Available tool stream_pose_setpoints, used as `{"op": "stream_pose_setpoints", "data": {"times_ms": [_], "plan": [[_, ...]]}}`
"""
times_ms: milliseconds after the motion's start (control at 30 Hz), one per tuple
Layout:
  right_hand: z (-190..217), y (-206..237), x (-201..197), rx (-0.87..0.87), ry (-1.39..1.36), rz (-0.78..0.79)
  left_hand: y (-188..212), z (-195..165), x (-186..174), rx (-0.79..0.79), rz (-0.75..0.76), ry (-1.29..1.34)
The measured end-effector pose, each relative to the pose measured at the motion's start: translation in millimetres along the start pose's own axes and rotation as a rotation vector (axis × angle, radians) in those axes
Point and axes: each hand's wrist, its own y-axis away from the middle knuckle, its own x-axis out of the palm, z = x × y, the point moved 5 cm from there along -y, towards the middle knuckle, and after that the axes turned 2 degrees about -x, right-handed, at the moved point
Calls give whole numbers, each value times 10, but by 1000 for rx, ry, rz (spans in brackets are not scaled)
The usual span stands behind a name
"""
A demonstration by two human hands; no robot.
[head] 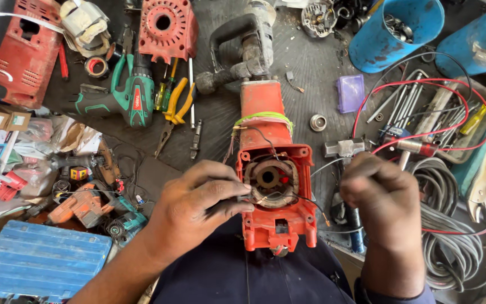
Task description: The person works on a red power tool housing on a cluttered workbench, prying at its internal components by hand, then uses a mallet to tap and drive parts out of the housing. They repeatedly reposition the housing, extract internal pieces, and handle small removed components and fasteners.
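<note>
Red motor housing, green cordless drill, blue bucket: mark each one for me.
red motor housing [265,115]: head view, on its bare upper casing above the open end.
green cordless drill [136,95]: head view, on the green body.
blue bucket [392,45]: head view, on the outer wall.

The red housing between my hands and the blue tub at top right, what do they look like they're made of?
Red housing: apparently moulded plastic, matte and grimy, with moulded ribs and screw bosses at its open end. Blue tub: likely plastic too, with a thin rim, dull scuffed and stained wall.
</note>
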Motion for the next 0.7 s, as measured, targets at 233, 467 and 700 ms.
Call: {"op": "stream_pose_setpoints", "data": {"times_ms": [233,467,700], "plan": [[619,-162,867,-231,938,477,-192,-148,18,144,16,22],[791,-286,1112,-142,937,514,-123,-146,-124,128,-59,132],[525,-286,1143,98,1017,463,-74,-102,-71,86,-103,0]]}}
